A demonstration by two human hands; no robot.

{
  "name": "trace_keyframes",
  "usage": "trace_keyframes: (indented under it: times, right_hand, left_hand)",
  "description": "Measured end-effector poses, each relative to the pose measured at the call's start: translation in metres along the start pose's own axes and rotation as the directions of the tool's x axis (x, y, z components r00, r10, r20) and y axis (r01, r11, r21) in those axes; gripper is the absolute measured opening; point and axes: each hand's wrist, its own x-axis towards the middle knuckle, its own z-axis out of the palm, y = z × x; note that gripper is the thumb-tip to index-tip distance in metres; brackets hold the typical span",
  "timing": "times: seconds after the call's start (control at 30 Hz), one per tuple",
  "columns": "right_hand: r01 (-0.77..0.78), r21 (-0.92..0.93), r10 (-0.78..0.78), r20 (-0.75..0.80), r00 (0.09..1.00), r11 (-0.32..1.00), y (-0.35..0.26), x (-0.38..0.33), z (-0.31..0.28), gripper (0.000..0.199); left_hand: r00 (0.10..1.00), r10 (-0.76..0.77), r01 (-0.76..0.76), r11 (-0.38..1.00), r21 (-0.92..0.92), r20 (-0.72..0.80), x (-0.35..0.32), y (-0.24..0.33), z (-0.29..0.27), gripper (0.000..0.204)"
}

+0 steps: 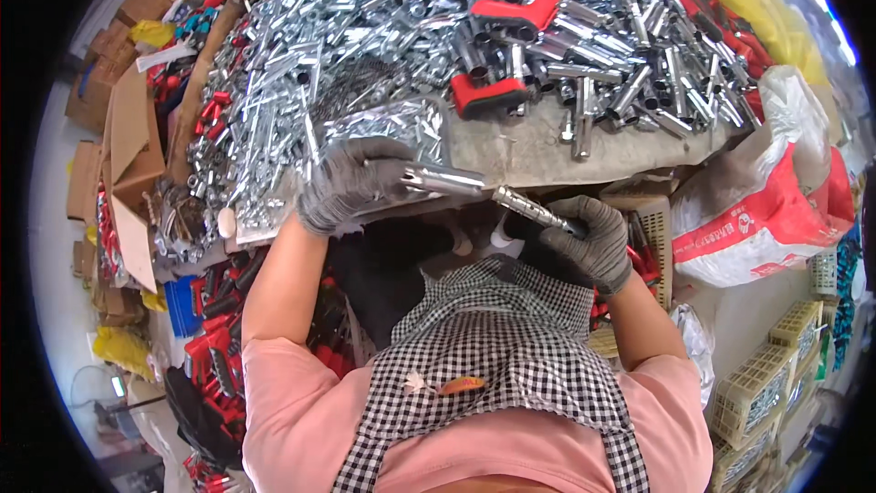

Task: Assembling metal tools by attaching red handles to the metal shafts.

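Observation:
My left hand [356, 181], in a grey glove, is closed around a shiny metal tube [444, 180] that points to the right. In my right hand [591, 242], also gloved in grey, is a thinner metal rod [529, 208] with a ribbed or notched surface. The rod's tip lies close to the tube's open end; whether they touch I cannot tell. Both parts are held over the table's front edge, above my checked apron. Just beyond my left hand, a clear tray [438, 123] holds small shiny metal parts.
A heap of metal tubes and small parts [365, 18] covers most of the table [502, 151]. Two red-and-black handles [493, 96] lie on it. At right stands a white and red sack [748, 210], with yellow crates [757, 383] beyond. Cardboard boxes [137, 141] are at left.

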Motion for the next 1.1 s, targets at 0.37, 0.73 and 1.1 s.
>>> trace_keyframes:
  times: [0.37,0.73,1.1]
  right_hand:
    - [0.205,-0.232,-0.177,0.136,0.975,0.951,-0.011,0.002,0.042,0.052]
    - [-0.035,-0.068,0.048,0.202,0.978,0.997,0.004,0.008,0.023,0.044]
    - [-0.178,-0.259,0.181,-0.012,0.983,0.949,0.020,-0.002,-0.024,0.040]
  left_hand:
    - [0.992,0.031,-0.018,0.994,-0.106,0.121,-0.036,-0.014,0.052,0.032]
    - [0.758,0.579,-0.647,0.609,0.458,0.301,0.044,-0.011,0.109,0.030]
    - [0.822,-0.153,-0.569,-0.173,0.804,0.549,0.185,-0.030,0.137,0.030]
